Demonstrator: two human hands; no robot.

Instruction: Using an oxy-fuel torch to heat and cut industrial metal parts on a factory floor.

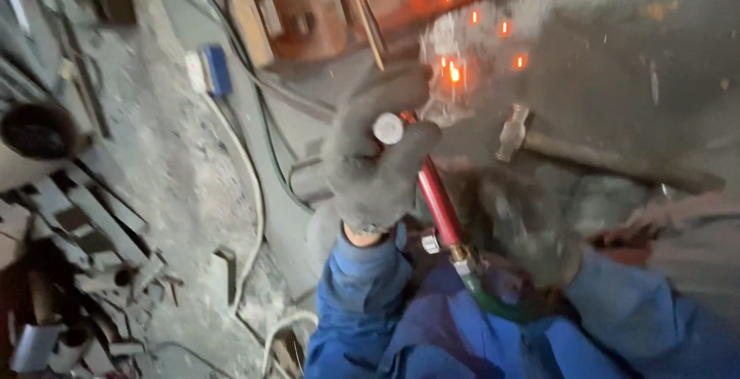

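Left hand [378, 148], grey-gloved, clamped on red-handled metal cutting torch [438, 198] mid-frame; rigid, weighty, hot tip. Right hand [532, 232] blurred, grip unclear.

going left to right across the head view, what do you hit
scrap metal pile → blue and white box on the floor → left hand in a grey glove, around the red-handled torch → hammer → right hand, blurred
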